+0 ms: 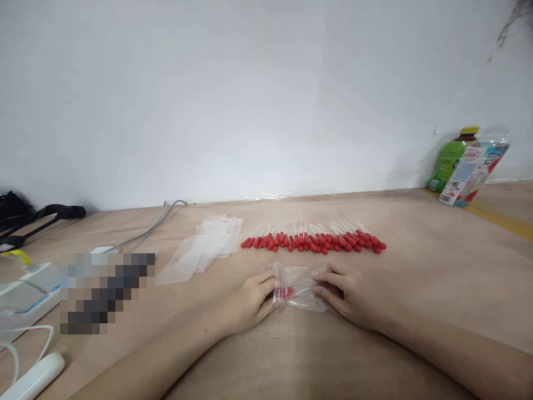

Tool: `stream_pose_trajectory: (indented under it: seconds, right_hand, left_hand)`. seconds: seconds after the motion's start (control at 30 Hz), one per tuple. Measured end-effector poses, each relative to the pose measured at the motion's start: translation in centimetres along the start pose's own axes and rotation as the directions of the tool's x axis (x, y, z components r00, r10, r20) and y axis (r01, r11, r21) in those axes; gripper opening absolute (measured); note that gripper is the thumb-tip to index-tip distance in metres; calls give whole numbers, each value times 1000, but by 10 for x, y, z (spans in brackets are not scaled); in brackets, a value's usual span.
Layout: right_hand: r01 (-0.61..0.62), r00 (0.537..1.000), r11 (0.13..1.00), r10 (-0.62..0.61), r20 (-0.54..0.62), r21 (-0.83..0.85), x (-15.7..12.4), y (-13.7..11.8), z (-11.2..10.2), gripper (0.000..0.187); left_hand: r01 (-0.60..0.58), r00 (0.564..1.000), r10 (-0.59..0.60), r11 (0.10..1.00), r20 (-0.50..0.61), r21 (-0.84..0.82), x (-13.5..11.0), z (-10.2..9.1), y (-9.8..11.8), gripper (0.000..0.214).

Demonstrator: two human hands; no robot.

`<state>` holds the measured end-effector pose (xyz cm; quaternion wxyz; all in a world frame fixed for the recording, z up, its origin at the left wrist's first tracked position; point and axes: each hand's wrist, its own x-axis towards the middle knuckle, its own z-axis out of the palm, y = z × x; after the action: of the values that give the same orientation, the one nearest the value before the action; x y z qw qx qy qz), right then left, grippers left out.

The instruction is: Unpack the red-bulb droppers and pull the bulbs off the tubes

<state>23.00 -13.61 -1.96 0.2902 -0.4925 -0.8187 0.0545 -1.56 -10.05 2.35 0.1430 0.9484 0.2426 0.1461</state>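
A clear plastic bag (306, 294) lies stretched between my two hands just above the tabletop. My left hand (252, 300) is closed at the bag's mouth, its fingers round something largely hidden in them. Red tips (287, 292) stick out from those fingers and show through the film inside the mouth. At the bag's other end, my right hand (350, 294) pinches the film between thumb and fingers. Beyond both hands is a long row of red-tipped white swab sticks (310, 240), red ends toward me. Flat clear zip bags (214, 239) overlap left of the row.
Two bottles, one green (447, 161) and one white and pink (474, 172), stand by the wall at right. On the left are a power strip (31, 291), a grey cable (144, 230), a blurred-out dark object (110, 291), a white device (39, 378) and a black strap (45, 216).
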Motion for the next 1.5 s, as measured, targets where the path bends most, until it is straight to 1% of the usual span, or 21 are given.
stream_pose_trajectory:
  seconds: [0.07, 0.17, 0.2, 0.27, 0.37, 0.43, 0.53, 0.63, 0.73, 0.8, 0.87, 0.93, 1.07, 1.13, 1.2, 1.27, 1.33, 1.4, 1.47, 1.5]
  right_hand:
    - [3, 1000, 1000, -3, -3, -4, 1, 0, 0, 24]
    - [7, 1000, 1000, -7, -3, -13, 1, 0, -1, 24]
    - [7, 1000, 1000, -7, -1, -13, 1, -1, -2, 24]
    - [3, 1000, 1000, -3, 5, -11, 0, -1, -2, 24]
    - [0, 1000, 1000, 0, 7, -8, 0, -1, -2, 24]
    - [3, 1000, 1000, -3, 3, -6, -1, -1, -2, 24]
    - [12, 1000, 1000, -12, -3, -4, 0, 0, -1, 25]
    - [24, 1000, 1000, -24, -9, -1, 0, 1, 0, 25]
    - [37, 999, 999, -37, -26, 6, 0, 2, 1, 25]
    - [41, 998, 999, -41, -40, 8, 0, 2, 1, 25]
    - [45, 998, 999, -44, -37, 12, 0, 2, 1, 25]
    - [44, 999, 999, -43, -31, 12, 0, 1, 1, 25]
    - [43, 999, 999, -43, -26, 10, -1, 2, 2, 26]
    - [47, 998, 999, -46, -30, 12, 0, 2, 2, 26]
    - [45, 998, 999, -45, -34, 11, 0, 3, 3, 26]
    - [34, 999, 999, -34, -31, 8, 0, 2, 2, 26]
    - [26, 999, 1000, -26, -21, 11, 0, 1, 0, 26]
    - [24, 1000, 1000, -24, -4, 21, 1, 1, -2, 26]
    - [27, 1000, 999, -27, 2, 27, 1, 0, -2, 26]
    - [30, 1000, 999, -30, -4, 28, 1, 0, -2, 26]
  left_hand:
    - [36, 999, -35, 999, -29, 35, 0, 3, 1, 17]
    - [49, 997, -42, 994, -69, 97, 0, 4, 3, 13]
    - [55, 997, -48, 992, -68, 111, 0, 4, 4, 11]
    - [90, 996, -89, 991, -17, 103, -1, 0, 5, 6]
    - [151, 985, -153, 988, 80, 32, -3, -5, 7, 6]
    - [144, 987, -142, 989, 79, -17, -4, -7, 6, 10]
    - [110, 994, -107, 990, 31, -93, -6, -7, 3, 19]
    - [62, 998, -61, 978, 9, -201, -6, -4, -1, 28]
    - [-33, 999, 18, 944, -50, -327, -5, -2, -5, 27]
    - [-95, 993, 59, 923, -106, -372, -4, 0, -6, 26]
    - [-144, 984, 92, 917, -154, -372, -4, 0, -6, 26]
    - [-186, 977, 137, 923, -163, -336, -5, 0, -6, 27]
    - [-255, 967, 242, 937, -81, -239, -8, 1, -6, 25]
    - [-279, 960, 266, 939, -89, -202, -8, 2, -7, 22]
    - [-255, 961, 228, 951, -158, -175, -8, -1, -10, 20]
    - [-177, 961, 130, 967, -245, -181, -7, -10, -14, 18]
    - [-63, 957, -8, 970, -289, -234, -8, -28, -22, 16]
    - [75, 950, -166, 943, -264, -324, -10, -54, -33, 18]
    - [176, 917, -285, 916, -277, -359, -15, -79, -47, 21]
    - [175, 866, -309, 924, -392, -340, -17, -89, -54, 22]
